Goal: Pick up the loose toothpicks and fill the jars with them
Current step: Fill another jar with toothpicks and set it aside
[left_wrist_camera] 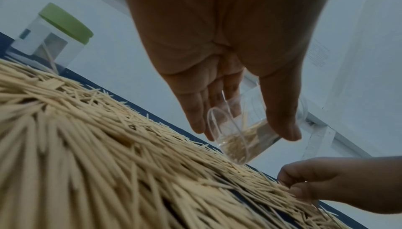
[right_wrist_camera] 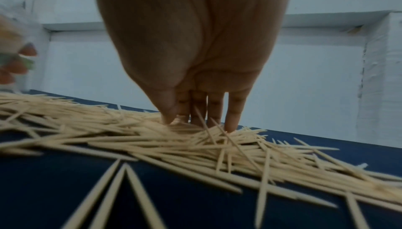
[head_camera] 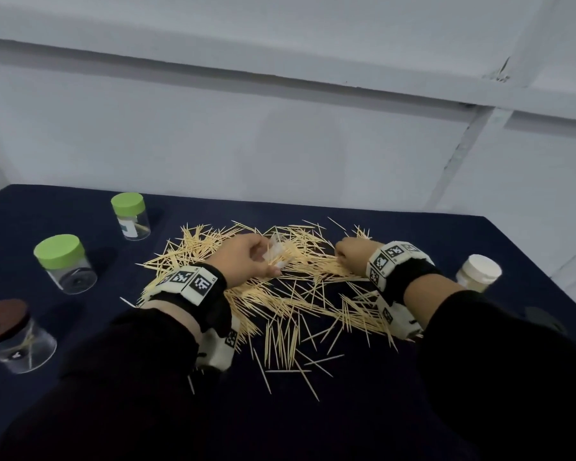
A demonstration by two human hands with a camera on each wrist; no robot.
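A big pile of toothpicks [head_camera: 290,287] lies spread over the middle of the dark blue worktop [head_camera: 346,410]. The left hand [head_camera: 246,261] holds a small clear jar [left_wrist_camera: 243,134] with no lid, tipped just above the pile, with some toothpicks already inside it. The right hand [head_camera: 354,254] is down on the pile's far right part, its fingertips [right_wrist_camera: 230,126] pinching at toothpicks there. On the left stand two jars with green lids [head_camera: 59,251] and one with a brown lid [head_camera: 2,319]. A white jar [head_camera: 478,272] stands on the right.
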